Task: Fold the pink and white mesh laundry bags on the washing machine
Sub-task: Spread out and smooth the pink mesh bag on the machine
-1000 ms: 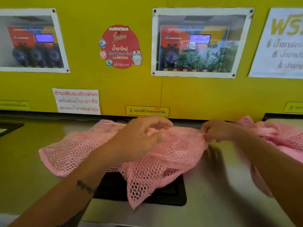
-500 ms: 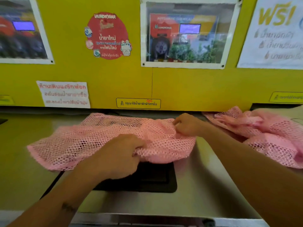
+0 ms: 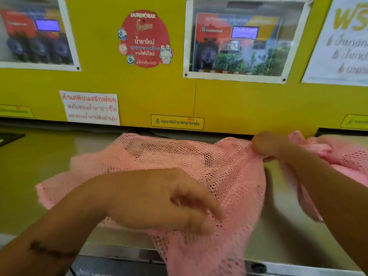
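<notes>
Pink open-weave mesh bag (image 3: 229, 176) lay rumpled across the tabletop (image 3: 278, 226), its far right corner pinched in the right hand (image 3: 268, 146), the left hand (image 3: 159, 200) half-curled, its grip unclear.

The left hand (image 3: 159, 198) reaches in from the lower left, back of the hand up, its fingers (image 3: 209, 208) curled downward and blurred; whether they pinch anything cannot be told; the left forearm (image 3: 51, 236) runs bare toward the lower left corner, a dark tattoo (image 3: 49, 251) across it near the wrist; the right hand (image 3: 267, 145) sits farther back and to the right, closed in a fist; the right forearm (image 3: 326, 192) slants down to the right edge.
</notes>
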Motion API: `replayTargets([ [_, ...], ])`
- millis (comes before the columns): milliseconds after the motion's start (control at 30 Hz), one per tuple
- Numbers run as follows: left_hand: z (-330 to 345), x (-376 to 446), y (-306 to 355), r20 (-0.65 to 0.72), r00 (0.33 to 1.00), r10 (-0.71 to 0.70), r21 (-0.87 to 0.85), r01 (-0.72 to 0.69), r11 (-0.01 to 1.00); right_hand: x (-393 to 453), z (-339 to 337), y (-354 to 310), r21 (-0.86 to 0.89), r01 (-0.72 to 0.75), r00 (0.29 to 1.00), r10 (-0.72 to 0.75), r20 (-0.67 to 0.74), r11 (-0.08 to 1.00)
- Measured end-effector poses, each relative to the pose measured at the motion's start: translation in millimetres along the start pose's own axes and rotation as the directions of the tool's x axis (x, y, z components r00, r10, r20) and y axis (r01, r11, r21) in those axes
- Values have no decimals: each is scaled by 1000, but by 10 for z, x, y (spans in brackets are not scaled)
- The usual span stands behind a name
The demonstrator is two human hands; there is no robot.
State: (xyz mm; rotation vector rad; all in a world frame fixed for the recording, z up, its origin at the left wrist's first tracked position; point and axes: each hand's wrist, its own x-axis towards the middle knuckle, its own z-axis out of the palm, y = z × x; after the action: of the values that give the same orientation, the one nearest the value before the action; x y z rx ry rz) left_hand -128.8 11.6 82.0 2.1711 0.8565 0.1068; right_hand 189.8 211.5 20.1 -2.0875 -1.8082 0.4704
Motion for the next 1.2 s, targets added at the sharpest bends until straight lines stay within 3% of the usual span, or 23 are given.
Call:
replayTargets([
  [100, -108, 139, -171, -334, 941, 58, -98, -96, 991, 27, 9, 82, -89, -19, 994, 9, -107, 996],
  [167, -112, 303, -334, -510, 860, -20, -36, 2, 999, 29, 25, 48, -132, -31, 989, 11, -148, 991],
  [200, -91, 376, -403, -506, 858, -88, -20, 90, 996, -10, 39, 24, -121, -19, 990, 2, -141, 992],
  [300, 57, 573, -624, -277, 891, -361, 149, 410, 900, -86, 67, -40, -61, 33, 999, -35, -32, 998],
  [367, 129, 666, -805, -276, 841, -464, 302, 535, 789, -116, 131, -40, -81, 62, 998, -62, 3, 995],
  [467, 52, 713, -983, -332, 756, -564, 282, 650, 705, -54, 238, 91, -74, 109, 993, -113, -42, 991],
  [533, -47, 710, -1049, -299, 753, -586, 285, 657, 698, -3, 253, 166, 14, 88, 993, -86, -84, 996],
  [633, -200, 707, -1114, -283, 753, -595, 275, 658, 701, -36, 221, 108, -53, 82, 988, -88, -124, 995],
  [733, -280, 664, -1236, -399, 673, -623, 230, 731, 643, -164, 189, -122, -225, 127, 952, -183, -246, 966],
  [800, -337, 589, -1349, -474, 630, -615, 198, 757, 623, -304, 213, -339, -213, 250, 918, -301, -258, 945],
  [900, -477, 422, -1603, -527, 529, -665, 95, 815, 572, -596, 368, -679, -3, 487, 872, -486, -60, 873],
  [967, -555, 322, -1714, -550, 521, -653, 77, 810, 581, -810, 491, -864, 101, 559, 816, -568, 106, 823],
  [1067, -615, 204, -1709, -584, 578, -570, 41, 722, 691, -962, 599, -976, 14, 612, 760, -593, 266, 791],
  [1200, -525, 83, -1485, -693, 584, -422, 6, 590, 807, -865, 621, -956, -166, 638, 766, -597, 240, 752],
])
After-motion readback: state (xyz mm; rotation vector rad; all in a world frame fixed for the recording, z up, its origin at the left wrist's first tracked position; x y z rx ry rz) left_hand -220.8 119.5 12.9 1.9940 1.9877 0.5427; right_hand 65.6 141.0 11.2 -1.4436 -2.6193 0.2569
